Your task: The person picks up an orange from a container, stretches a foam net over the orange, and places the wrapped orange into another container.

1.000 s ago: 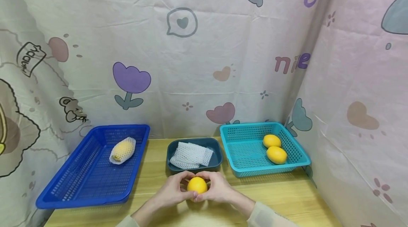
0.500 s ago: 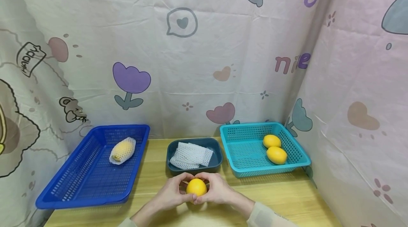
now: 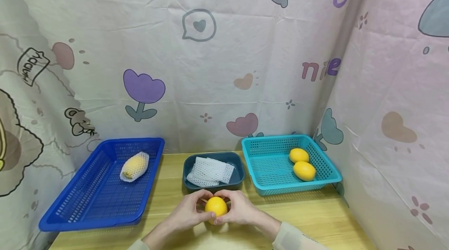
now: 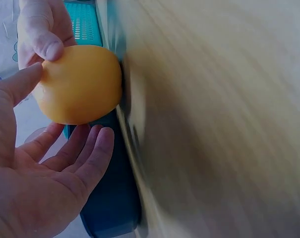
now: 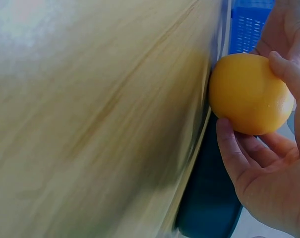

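Observation:
A smooth, rounded yellow fruit (image 3: 216, 206) is held between both hands, low over the table's front in the head view. My left hand (image 3: 191, 210) grips it from the left, and my right hand (image 3: 240, 208) from the right. Both thumbs meet on its near side. In the left wrist view, the fingers of the left hand (image 4: 50, 183) curve under the fruit (image 4: 80, 85). The right wrist view has the right hand (image 5: 269, 173) with its thumb on the fruit (image 5: 250, 94) and fingertips along its side. Part of the far-side fingers is hidden in the head view.
Just beyond the hands stands a dark teal tray (image 3: 214, 188) with white foam net sleeves (image 3: 210, 171). At left, a blue basket (image 3: 105, 203) has one fruit in netting (image 3: 135, 166). At right, a turquoise basket (image 3: 266, 164) contains two bare yellow fruits (image 3: 304, 171). Printed cloth (image 3: 210, 66) hangs behind.
Both hands and the fruit have shifted very slightly toward the front edge since the earliest frame. The grip looks the same, and the baskets and tray have not changed.

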Demonstrator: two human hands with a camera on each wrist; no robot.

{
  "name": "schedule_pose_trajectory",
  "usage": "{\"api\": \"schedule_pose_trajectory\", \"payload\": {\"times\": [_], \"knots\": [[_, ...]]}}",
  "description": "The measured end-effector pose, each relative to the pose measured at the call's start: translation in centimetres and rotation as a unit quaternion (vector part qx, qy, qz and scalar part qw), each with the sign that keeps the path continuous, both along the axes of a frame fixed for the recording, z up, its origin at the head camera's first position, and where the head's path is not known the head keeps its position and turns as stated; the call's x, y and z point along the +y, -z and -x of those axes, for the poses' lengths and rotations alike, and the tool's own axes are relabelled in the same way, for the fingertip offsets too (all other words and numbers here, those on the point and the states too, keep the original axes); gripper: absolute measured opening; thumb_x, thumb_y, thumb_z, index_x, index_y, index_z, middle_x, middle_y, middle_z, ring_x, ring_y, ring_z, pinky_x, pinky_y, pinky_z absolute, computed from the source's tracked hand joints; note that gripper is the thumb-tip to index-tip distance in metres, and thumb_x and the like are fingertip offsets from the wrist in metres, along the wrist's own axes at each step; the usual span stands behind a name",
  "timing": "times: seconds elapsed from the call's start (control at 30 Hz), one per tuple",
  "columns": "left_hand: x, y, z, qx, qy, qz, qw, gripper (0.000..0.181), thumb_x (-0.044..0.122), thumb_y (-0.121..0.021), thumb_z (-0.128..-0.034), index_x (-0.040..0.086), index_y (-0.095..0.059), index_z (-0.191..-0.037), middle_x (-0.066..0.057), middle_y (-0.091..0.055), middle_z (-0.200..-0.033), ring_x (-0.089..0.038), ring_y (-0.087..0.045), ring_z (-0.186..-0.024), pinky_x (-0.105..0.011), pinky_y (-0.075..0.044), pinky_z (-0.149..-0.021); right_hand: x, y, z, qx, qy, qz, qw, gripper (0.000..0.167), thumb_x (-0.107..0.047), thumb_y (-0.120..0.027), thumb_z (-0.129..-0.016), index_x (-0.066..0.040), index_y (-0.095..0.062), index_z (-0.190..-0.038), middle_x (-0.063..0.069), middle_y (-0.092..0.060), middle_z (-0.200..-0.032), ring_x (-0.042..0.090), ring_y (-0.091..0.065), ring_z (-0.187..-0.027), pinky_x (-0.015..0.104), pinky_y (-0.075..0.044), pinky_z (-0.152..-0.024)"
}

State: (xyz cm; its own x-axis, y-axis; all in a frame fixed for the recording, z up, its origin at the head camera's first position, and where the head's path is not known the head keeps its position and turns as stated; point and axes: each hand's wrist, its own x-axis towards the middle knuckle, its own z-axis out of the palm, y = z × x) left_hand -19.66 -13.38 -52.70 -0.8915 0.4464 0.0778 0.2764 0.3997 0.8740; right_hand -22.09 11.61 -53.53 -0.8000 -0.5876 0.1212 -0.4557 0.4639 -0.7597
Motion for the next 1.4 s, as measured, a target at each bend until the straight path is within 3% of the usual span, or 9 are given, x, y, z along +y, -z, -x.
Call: {"api": "schedule_pose_trajectory", "payload": {"times": [0.23,0.43,0.57,0.77,1.0,1.17,1.4], "knots": [[0.0,-1.0,0.4,0.046,-0.028,0.039,0.9978,0.048,0.029,-0.089,-0.0966,0.002,-0.071,-0.132,-0.016,-0.078,-0.130,-0.028,-0.075,-0.110,-0.044,-0.069,-0.094,0.0,0.1,0.0,-0.007,0.002,-0.002,1.0000,0.068,-0.033,-0.104,-0.078,-0.018,-0.074,-0.138,-0.005,-0.081,-0.123,0.000,-0.072,-0.107,0.021,-0.063,-0.087],[0.2,-1.9,1.1,0.097,-0.071,0.078,0.9898,0.044,0.032,-0.088,-0.0969,0.005,-0.075,-0.128,-0.015,-0.080,-0.126,-0.026,-0.074,-0.108,-0.041,-0.067,-0.094,0.1,-0.1,-0.2,-0.005,0.006,-0.008,0.9999,0.068,-0.033,-0.104,-0.078,-0.019,-0.074,-0.137,-0.004,-0.081,-0.124,0.001,-0.073,-0.108,0.021,-0.063,-0.088],[0.5,-2.6,1.9,0.114,-0.097,0.089,0.9847,0.039,0.030,-0.088,-0.0960,0.009,-0.076,-0.127,-0.016,-0.080,-0.128,-0.028,-0.076,-0.108,-0.047,-0.068,-0.093,0.2,-0.1,-0.1,0.000,0.012,-0.013,0.9998,0.069,-0.034,-0.104,-0.077,-0.019,-0.074,-0.138,-0.005,-0.081,-0.124,0.002,-0.072,-0.109,0.022,-0.063,-0.089],[0.6,-3.4,3.2,0.149,-0.130,0.113,0.9738,0.035,0.026,-0.087,-0.0967,0.010,-0.077,-0.126,-0.017,-0.081,-0.128,-0.034,-0.078,-0.111,-0.050,-0.067,-0.097,0.2,0.0,0.1,0.012,0.013,-0.020,0.9996,0.071,-0.034,-0.105,-0.077,-0.018,-0.074,-0.138,-0.004,-0.081,-0.125,0.000,-0.071,-0.108,0.022,-0.062,-0.091],[0.5,-3.5,4.1,0.178,-0.167,0.160,0.9564,0.036,0.027,-0.085,-0.0979,0.009,-0.077,-0.128,-0.013,-0.081,-0.128,-0.034,-0.075,-0.119,-0.055,-0.061,-0.109,0.1,-0.2,0.1,0.010,0.010,-0.026,0.9996,0.071,-0.034,-0.104,-0.077,-0.016,-0.074,-0.138,-0.003,-0.081,-0.123,0.000,-0.071,-0.107,0.023,-0.062,-0.089],[0.4,-3.4,4.8,0.181,-0.196,0.189,0.9450,0.038,0.028,-0.084,-0.0985,0.007,-0.076,-0.129,-0.016,-0.079,-0.129,-0.037,-0.072,-0.120,-0.058,-0.059,-0.110,0.0,-0.2,0.0,0.007,0.011,-0.025,0.9996,0.070,-0.034,-0.104,-0.077,-0.016,-0.074,-0.138,-0.003,-0.081,-0.123,0.000,-0.071,-0.107,0.022,-0.062,-0.088],[0.3,-3.5,6.1,0.159,-0.234,0.220,0.9336,0.047,0.034,-0.084,-0.0982,0.005,-0.074,-0.133,-0.019,-0.077,-0.130,-0.039,-0.072,-0.118,-0.060,-0.061,-0.106,-0.1,-0.4,-0.2,-0.006,0.009,-0.015,0.9998,0.070,-0.032,-0.104,-0.078,-0.015,-0.074,-0.138,-0.001,-0.081,-0.125,0.001,-0.072,-0.108,0.020,-0.062,-0.087]]}}
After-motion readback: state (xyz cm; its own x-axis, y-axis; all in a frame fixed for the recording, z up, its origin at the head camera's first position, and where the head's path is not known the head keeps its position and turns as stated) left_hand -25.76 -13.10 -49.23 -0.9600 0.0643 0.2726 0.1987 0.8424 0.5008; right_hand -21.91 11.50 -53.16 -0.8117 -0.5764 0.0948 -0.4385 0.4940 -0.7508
